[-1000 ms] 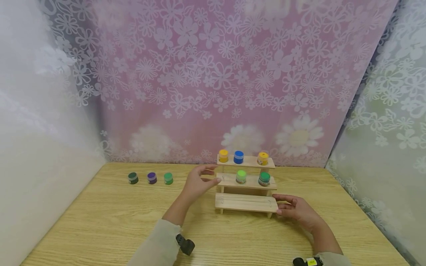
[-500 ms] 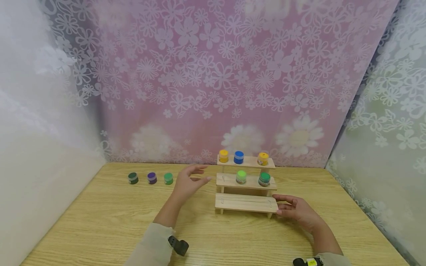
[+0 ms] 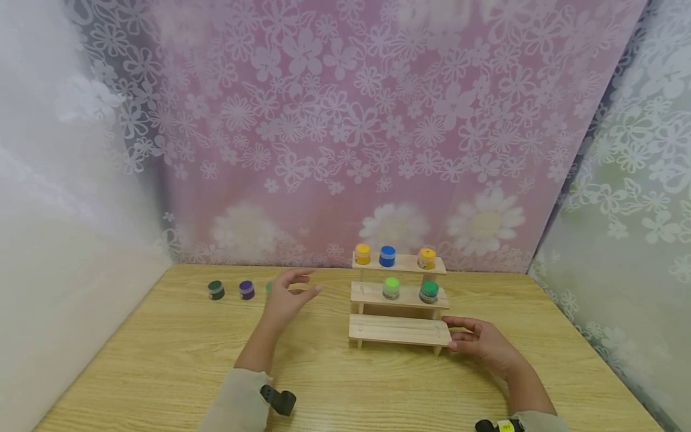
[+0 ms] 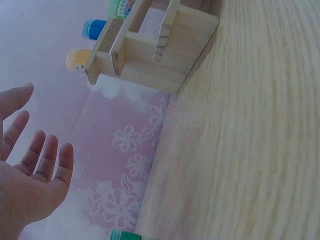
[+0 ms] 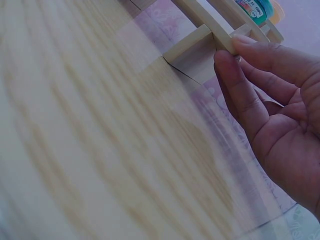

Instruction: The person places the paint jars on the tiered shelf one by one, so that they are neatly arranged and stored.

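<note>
My right hand [image 3: 486, 348] pinches the right end of the lowest step of a three-tier wooden display stand [image 3: 399, 329]. In the right wrist view, thumb and fingers [image 5: 245, 100] close on that board's corner. My left hand [image 3: 283, 300], empty with fingers spread, hovers left of the stand and partly covers a green paint jar [image 3: 269, 288]. Beyond it stand a purple paint jar [image 3: 246, 290] and a dark green paint jar [image 3: 216, 290]. On the middle step sit a light green jar [image 3: 391, 288] and a green jar [image 3: 429, 291].
The top step carries a yellow jar [image 3: 363, 254], a blue jar [image 3: 387, 256] and another yellow jar [image 3: 426, 258]. Behind the wooden table [image 3: 335, 384] hangs a pink floral curtain [image 3: 345, 150]. Pale sheets rise at the left and right sides.
My left hand has moved left, away from the stand, and now overlaps the green jar on the table. The right hand stays on the lowest step.
</note>
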The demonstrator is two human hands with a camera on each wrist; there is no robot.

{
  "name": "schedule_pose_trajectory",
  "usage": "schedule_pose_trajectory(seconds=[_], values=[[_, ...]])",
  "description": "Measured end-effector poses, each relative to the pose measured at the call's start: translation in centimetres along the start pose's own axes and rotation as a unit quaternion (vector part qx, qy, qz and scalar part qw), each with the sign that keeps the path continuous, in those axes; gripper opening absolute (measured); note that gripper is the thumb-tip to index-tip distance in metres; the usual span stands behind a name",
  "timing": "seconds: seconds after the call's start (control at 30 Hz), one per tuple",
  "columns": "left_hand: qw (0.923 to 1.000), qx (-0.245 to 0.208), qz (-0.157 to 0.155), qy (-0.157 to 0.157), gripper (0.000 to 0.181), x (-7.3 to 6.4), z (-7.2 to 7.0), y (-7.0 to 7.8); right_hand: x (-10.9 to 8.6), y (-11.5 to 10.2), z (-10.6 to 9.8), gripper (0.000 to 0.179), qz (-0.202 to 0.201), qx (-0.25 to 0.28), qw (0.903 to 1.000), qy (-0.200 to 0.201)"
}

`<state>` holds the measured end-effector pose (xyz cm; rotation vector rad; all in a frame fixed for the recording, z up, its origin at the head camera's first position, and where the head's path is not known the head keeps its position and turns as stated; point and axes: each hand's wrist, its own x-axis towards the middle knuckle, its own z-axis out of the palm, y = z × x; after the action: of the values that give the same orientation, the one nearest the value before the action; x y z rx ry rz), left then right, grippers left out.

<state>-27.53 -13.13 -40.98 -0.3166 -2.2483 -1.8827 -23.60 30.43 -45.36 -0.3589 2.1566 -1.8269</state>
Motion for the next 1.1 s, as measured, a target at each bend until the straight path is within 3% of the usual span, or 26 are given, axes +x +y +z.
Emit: schedule_pose_trajectory(seconds=[0.13,0.27,0.47,0.7,0.83,1.1], values=[[0.9997,0.009,-0.010,0.019,0.043,-0.2,-0.7,0.3,-0.1,-0.1,0.1,0.064,0.000,0.001,1.0000,0.001],[0.9994,0.016,-0.017,0.028,0.042,-0.8,-1.2,1.6,-0.1,-0.1,0.2,0.064,0.003,0.003,1.0000,0.002],[0.9988,0.000,-0.037,0.030,0.042,-1.3,-2.1,2.5,0.0,0.1,0.1,0.064,0.002,0.001,1.0000,0.006],[0.9982,0.001,-0.040,0.045,0.044,-1.2,-3.0,1.6,0.0,0.1,0.1,0.064,-0.001,0.000,1.0000,0.003],[0.9975,-0.004,-0.057,0.043,0.046,-1.0,-3.4,0.9,0.0,0.0,0.1,0.064,-0.001,0.003,1.0000,0.001],[0.9949,-0.011,-0.084,0.055,0.052,0.2,-4.2,-2.9,0.1,0.1,0.0,0.064,0.004,0.012,0.9999,0.001]])
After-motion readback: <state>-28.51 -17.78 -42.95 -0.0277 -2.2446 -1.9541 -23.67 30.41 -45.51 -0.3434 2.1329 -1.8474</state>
